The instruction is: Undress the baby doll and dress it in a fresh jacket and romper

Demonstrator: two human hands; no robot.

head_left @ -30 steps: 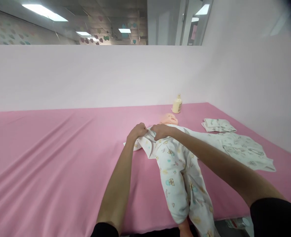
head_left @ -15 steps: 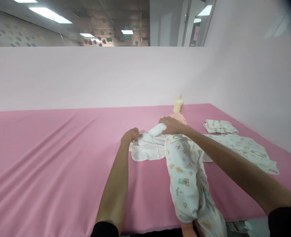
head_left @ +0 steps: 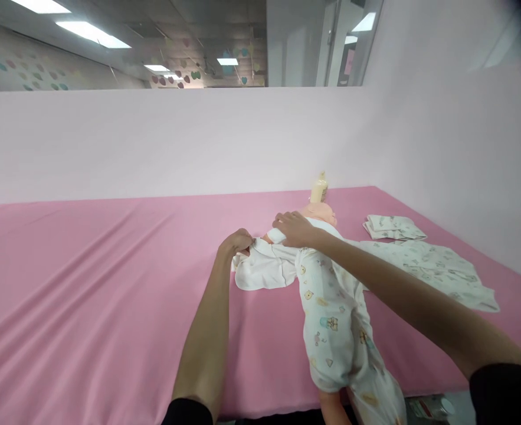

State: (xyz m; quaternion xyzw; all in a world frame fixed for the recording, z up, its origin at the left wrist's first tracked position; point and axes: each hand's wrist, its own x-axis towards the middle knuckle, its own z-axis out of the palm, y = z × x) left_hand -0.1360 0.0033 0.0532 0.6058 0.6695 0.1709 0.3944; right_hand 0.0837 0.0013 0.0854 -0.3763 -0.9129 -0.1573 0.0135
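The left hand (head_left: 237, 241) comes in on a nearly straight forearm, knuckles up, fingers curled down and pinched on the edge of the white flap of the printed baby sleepsuit (head_left: 331, 319). That flap lies opened out flat just right of this grip. The right hand (head_left: 293, 229) reaches across from the right on a long extended arm, palm down, fingers closed over the rolled white sleeve at the baby doll (head_left: 320, 211)'s shoulder. The doll's head shows just beyond this hand; its dressed body runs back toward the person, on the pink sheet (head_left: 87, 283). A feeding bottle (head_left: 319, 189) stands beyond the head. Farther right lie a spread printed cloth (head_left: 437, 268) and a folded cloth (head_left: 393, 225).
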